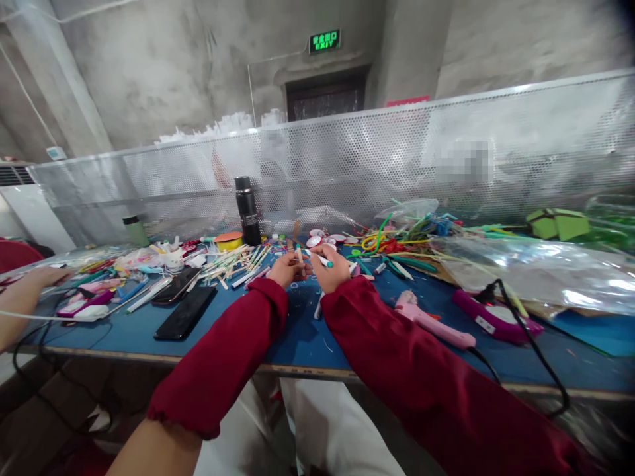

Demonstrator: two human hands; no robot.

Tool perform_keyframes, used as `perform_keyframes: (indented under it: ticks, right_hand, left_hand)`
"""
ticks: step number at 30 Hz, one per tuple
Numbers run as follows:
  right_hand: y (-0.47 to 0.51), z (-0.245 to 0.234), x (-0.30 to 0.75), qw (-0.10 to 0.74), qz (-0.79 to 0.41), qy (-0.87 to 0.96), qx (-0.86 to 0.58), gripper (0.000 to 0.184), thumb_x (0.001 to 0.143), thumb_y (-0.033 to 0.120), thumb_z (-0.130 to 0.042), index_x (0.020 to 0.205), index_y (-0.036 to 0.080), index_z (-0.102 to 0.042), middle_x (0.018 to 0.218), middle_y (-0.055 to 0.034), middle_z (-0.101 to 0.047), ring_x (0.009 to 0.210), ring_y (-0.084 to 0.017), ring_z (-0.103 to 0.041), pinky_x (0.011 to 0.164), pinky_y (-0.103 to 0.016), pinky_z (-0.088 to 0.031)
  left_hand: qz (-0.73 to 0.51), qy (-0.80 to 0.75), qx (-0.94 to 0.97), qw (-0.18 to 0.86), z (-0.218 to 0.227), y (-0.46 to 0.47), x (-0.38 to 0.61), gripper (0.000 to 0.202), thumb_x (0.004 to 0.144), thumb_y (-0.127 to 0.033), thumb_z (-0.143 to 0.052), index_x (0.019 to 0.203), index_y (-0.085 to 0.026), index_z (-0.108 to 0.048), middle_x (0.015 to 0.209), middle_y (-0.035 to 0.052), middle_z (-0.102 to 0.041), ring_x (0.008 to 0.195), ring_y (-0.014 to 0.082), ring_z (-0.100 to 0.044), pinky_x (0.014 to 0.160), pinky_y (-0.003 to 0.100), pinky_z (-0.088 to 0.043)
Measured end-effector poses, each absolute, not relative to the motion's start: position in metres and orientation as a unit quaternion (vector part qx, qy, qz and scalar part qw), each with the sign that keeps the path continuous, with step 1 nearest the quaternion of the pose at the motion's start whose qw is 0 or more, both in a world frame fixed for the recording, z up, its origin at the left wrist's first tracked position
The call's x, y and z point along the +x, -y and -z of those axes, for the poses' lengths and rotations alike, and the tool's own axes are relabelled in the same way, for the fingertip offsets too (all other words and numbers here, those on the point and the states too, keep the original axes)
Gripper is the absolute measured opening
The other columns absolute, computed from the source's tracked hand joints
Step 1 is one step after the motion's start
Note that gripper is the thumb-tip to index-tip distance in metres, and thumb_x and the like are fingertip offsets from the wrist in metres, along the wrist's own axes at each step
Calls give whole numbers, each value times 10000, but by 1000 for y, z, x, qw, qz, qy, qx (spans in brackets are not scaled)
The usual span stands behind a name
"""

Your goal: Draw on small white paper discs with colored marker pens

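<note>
Both my arms, in dark red sleeves, reach over a blue-topped table [297, 337]. My left hand [288, 268] is closed around a thin wooden stick [299, 254] that stands up from the fingers. My right hand [331, 266] is closed on a white marker pen with a teal tip [320, 259], its tip close to the stick. The two hands almost touch above the table's middle.
Two dark phones [184, 312] lie at the left, a pink glue gun [431, 324] and a purple one [491, 317] with black cables at the right. A black flask [247, 210], stick piles, coloured pipe cleaners [391, 241], plastic bags. Another person's hand [42, 276] rests at far left.
</note>
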State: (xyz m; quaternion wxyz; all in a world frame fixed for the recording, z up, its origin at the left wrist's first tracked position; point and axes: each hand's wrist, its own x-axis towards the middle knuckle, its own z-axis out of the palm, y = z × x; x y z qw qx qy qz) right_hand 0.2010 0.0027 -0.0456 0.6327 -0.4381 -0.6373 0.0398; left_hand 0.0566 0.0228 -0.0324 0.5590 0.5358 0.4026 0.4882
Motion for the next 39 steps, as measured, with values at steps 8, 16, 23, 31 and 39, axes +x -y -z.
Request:
perform_keyframes:
  ticks: [8, 16, 23, 31, 39]
  right_hand:
    - [-3, 47, 202, 632, -22, 636, -442, 136, 853, 359, -579, 898, 257, -657, 874, -37, -762, 823, -215, -713, 759, -318, -535]
    - [-2, 45, 200, 633, -19, 637, -439, 152, 843, 376, -570, 874, 250, -650, 844, -37, -759, 783, -220, -706, 736, -333, -526]
    - [-6, 44, 198, 679, -27, 601, -421, 135, 821, 373, -564, 875, 254, -601, 840, -38, -751, 802, -222, -724, 743, -331, -535]
    - [3, 36, 198, 661, -15, 619, -424, 91, 822, 344, -574, 809, 259, -603, 786, -18, -732, 717, -197, -661, 688, -314, -494]
    - [-6, 40, 198, 677, -41, 604, -418, 120, 827, 346, -565, 751, 254, -571, 735, -17, -706, 712, -195, -670, 700, -314, -507]
  left_hand:
    - [-473, -422, 544, 550, 37, -28, 56, 45, 870, -148, -732, 877, -135, -689, 698, 18, -690, 651, 142, -684, 692, 280, -557]
    - [-481, -417, 572, 517, 35, -27, 51, 73, 835, -209, -761, 852, -139, -745, 775, 27, -708, 666, 105, -625, 637, 220, -490]
    - [-476, -446, 606, 454, 40, -34, 49, 108, 794, -245, -783, 829, -145, -763, 664, -9, -632, 567, 79, -520, 533, 188, -373]
    - [-477, -429, 626, 444, 41, -35, 47, 151, 752, -239, -803, 853, -166, -718, 648, -17, -643, 549, 91, -539, 505, 200, -355]
    - [-472, -458, 628, 416, 39, -35, 46, 93, 765, -160, -769, 788, -181, -681, 633, -18, -636, 574, 108, -564, 540, 220, -371]
